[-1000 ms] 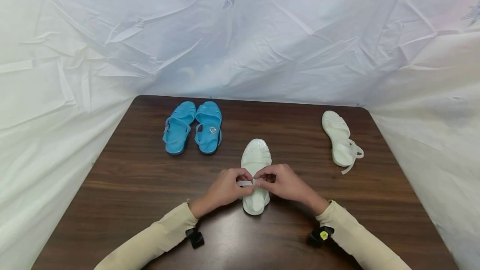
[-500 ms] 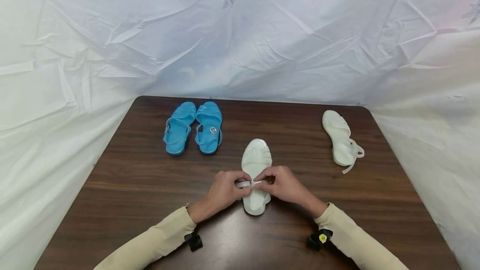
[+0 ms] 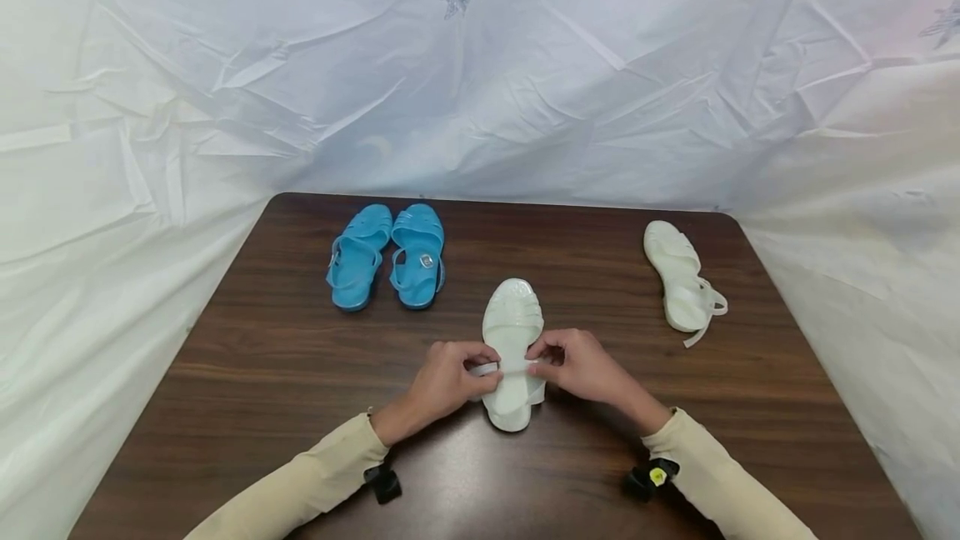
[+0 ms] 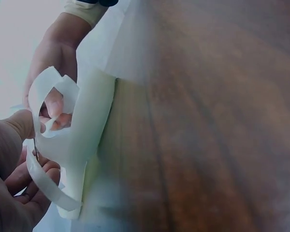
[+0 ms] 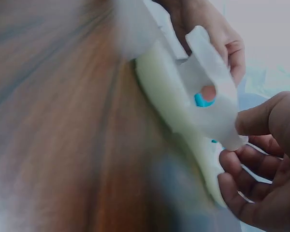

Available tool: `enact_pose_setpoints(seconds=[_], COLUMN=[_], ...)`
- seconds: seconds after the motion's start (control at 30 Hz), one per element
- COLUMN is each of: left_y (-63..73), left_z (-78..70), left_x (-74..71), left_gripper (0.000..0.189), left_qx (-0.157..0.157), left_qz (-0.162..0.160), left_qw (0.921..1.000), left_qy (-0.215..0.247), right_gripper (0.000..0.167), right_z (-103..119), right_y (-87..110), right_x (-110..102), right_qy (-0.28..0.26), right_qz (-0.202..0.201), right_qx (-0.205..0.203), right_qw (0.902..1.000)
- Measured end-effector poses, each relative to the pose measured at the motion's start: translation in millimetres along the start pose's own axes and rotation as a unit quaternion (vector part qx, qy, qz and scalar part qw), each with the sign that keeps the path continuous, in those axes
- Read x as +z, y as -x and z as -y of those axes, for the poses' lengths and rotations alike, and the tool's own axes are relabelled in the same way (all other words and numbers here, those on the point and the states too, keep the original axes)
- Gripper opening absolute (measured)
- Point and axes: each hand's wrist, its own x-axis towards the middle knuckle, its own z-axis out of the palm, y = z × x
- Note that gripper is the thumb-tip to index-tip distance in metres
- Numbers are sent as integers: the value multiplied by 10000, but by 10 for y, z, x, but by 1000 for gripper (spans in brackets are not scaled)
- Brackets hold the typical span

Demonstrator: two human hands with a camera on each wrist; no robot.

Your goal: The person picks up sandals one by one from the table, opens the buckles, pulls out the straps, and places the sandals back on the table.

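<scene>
A white sandal [image 3: 513, 311] lies on the dark wooden table [image 3: 300, 407] with its toe pointing away from me, both hands over its middle. My left hand [image 3: 444, 375] pinches the buckle end of its ankle strap [image 4: 48, 181]; a small metal buckle [image 4: 36, 151] shows between thumb and fingers in the left wrist view. On the other side, my right hand [image 3: 581, 367] holds the strap between thumb and fingertips. In the right wrist view the thumb [image 5: 256, 118] presses on the strap's white side [image 5: 222, 113]. The strap spans between the hands across the sandal.
A second white sandal [image 3: 675, 273] lies at the back right, its strap hanging loose to the side. Two blue sandals [image 3: 354, 261] stand side by side at the back left. A white plastic sheet [image 3: 525, 90] hangs behind the table.
My right hand has drawn to the right, away from the left hand, so the gap between them has widened over the sandal. My left hand has shifted slightly left.
</scene>
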Motion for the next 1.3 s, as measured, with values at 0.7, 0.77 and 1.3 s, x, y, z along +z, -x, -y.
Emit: enact_pose_setpoints(seconds=[0.7, 0.77, 1.3], left_y=[3, 6, 24], left_z=[30, 36, 60], left_x=[-21, -25, -44], left_gripper=[9, 9, 13], left_qx=[102, 108, -20], left_qz=[195, 179, 267], left_qw=[9993, 9992, 9981], left_qy=[310, 337, 554], right_gripper=[6, 6, 5], right_z=[157, 147, 72], right_y=[-95, -100, -37], right_x=[160, 173, -19], right_qy=[71, 139, 567], right_qz=[-60, -75, -143], right_qx=[75, 98, 64], right_qw=[9999, 9998, 9983])
